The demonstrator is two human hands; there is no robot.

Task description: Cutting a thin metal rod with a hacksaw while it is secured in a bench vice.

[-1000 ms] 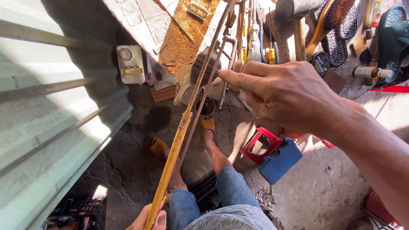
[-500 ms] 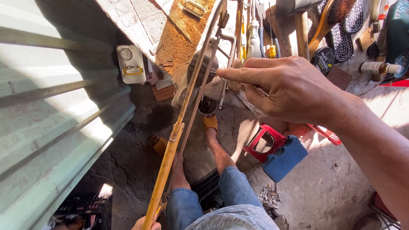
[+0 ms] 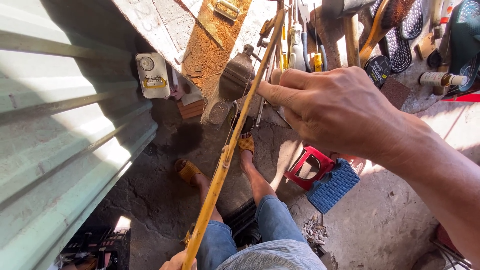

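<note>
Down at the bottom edge: left hand [image 3: 176, 261], only partly in view, wrapped around the lower end of a long yellow stick [image 3: 226, 155]. Stick slanting up and to the right, past the knees and over two feet in yellow sandals [image 3: 189, 171], its top reaching the cluttered workbench [image 3: 200, 45]. Higher up, right hand [image 3: 340, 112] with fingers curled narrow, fingertips pinched at the stick's upper part; impossible to tell how firmly. Thin string alongside the stick's upper half. Beneath the right wrist, on the concrete floor, a red stool [image 3: 307, 169] touching a blue block [image 3: 332, 186]. At left, green corrugated sheet [image 3: 60, 140].
</note>
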